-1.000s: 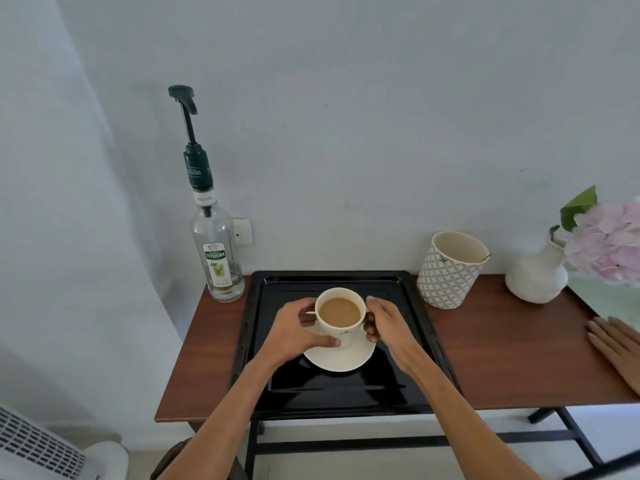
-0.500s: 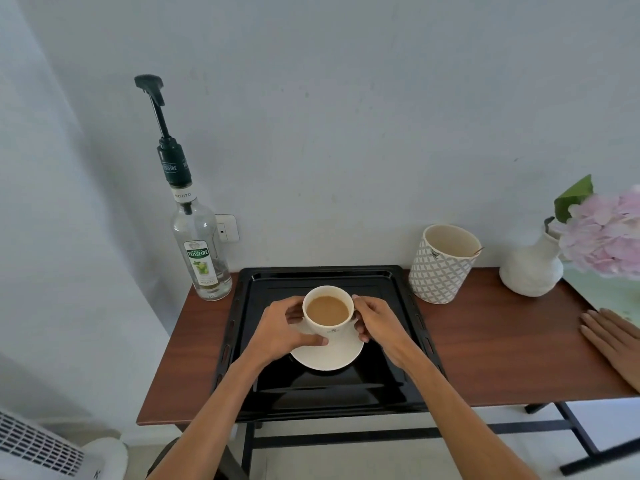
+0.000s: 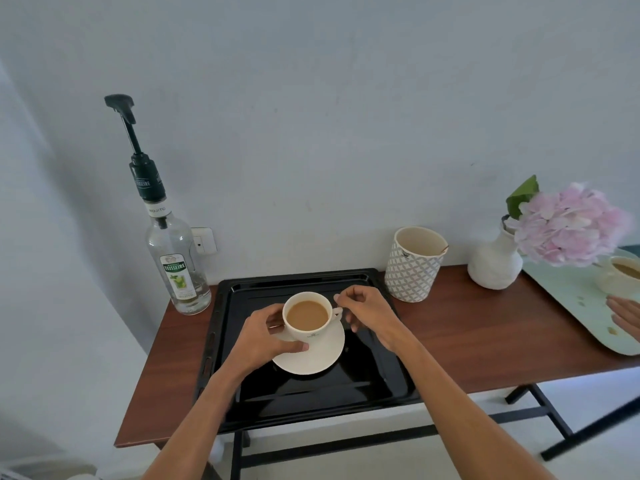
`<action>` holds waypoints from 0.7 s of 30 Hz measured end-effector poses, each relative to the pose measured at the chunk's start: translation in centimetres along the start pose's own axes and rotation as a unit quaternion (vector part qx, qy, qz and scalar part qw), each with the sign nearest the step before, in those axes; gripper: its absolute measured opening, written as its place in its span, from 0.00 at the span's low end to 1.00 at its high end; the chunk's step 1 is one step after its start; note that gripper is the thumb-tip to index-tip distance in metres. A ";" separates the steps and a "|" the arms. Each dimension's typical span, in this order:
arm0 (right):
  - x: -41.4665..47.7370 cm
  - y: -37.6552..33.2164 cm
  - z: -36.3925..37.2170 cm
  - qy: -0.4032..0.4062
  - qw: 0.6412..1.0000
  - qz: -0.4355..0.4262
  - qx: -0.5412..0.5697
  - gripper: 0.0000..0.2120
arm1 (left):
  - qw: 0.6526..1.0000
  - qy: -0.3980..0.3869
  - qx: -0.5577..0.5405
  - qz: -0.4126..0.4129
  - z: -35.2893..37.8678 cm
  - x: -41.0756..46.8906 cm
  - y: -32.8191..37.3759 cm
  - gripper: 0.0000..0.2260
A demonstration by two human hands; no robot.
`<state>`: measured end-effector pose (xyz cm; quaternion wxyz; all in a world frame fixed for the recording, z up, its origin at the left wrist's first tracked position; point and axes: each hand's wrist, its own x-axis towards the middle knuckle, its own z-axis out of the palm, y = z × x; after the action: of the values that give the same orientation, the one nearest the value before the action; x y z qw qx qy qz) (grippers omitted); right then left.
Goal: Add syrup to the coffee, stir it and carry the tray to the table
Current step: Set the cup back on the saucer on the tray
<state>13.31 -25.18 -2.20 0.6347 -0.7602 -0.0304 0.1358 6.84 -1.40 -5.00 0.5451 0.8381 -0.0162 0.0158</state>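
Observation:
A white cup of milky coffee (image 3: 307,317) stands on a white saucer (image 3: 317,355) in the middle of a black tray (image 3: 374,379). My left hand (image 3: 265,336) wraps around the cup's left side, thumb at the front. My right hand (image 3: 369,311) pinches the cup's handle on its right side. A clear syrup bottle (image 3: 175,265) with a tall black pump stands upright on the wooden table (image 3: 460,337), left of the tray and against the wall.
A patterned white pot (image 3: 414,265) holding a spoon stands right of the tray. Further right are a white vase (image 3: 495,263) of pink flowers and a pale green tray (image 3: 571,306) with another cup. Another person's hand (image 3: 627,315) rests there.
My right hand has shifted from cupping the cup's side to pinching its handle. The view has swung left and down, bringing the green tray into sight.

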 end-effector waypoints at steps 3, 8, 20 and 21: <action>-0.2 -0.5 -1.2 0.049 0.999 -0.012 -0.013 0.08 | 1.000 -0.005 -0.012 0.013 0.2 0.1 0.0 0.41; -1.1 -1.8 -4.5 0.146 0.988 -0.038 -0.036 0.04 | 0.999 -0.008 -0.042 0.000 0.8 0.2 -0.1 0.36; -1.5 -5.9 -14.0 0.392 0.898 -0.093 -0.175 0.14 | 0.997 -0.026 -0.069 -0.005 0.8 0.4 -0.4 0.37; -1.3 -6.0 -14.3 0.386 0.900 -0.083 -0.186 0.15 | 0.997 -0.027 -0.068 -0.004 0.8 0.4 -0.4 0.37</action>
<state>16.35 -37.97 6.06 0.4530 -0.8518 0.1294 -0.2289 7.27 -1.97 -5.62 0.6006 0.7990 -0.0283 -0.0098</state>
